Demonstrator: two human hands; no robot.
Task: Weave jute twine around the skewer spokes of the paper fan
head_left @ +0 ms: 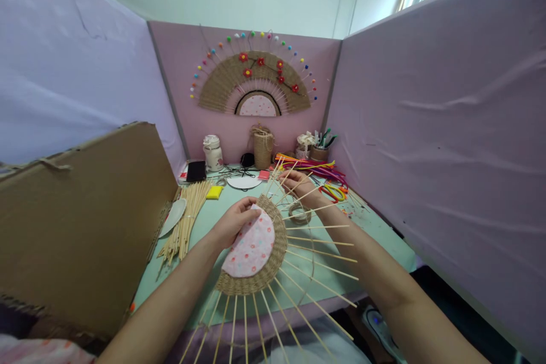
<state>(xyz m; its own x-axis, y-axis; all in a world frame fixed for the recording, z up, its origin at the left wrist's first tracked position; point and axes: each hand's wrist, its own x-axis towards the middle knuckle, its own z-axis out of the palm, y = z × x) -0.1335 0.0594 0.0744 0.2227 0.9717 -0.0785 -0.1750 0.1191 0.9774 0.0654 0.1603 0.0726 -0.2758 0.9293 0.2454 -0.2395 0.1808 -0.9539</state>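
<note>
A half-round piece (251,247) with pink dotted cloth and a woven twine band (279,239) is tilted over the front of the table, its thin sticks fanning out to the right and toward me. My left hand (239,219) grips its upper left edge, thumb on the cloth. Up among the top sticks is my right hand (298,186), fingers bent together near the stick tips; what they pinch is too small to make out. A loose strand of twine (313,256) loops across the sticks on the right. Beside my right wrist lies a twine coil (300,213).
Bundled sticks (190,216) and cardboard (94,227) stand left. At the back are a white jar (212,153), a twine roll (263,148), colored pipe cleaners (315,167) and a pen holder (319,153). A finished fan (256,82) hangs on the pink panel.
</note>
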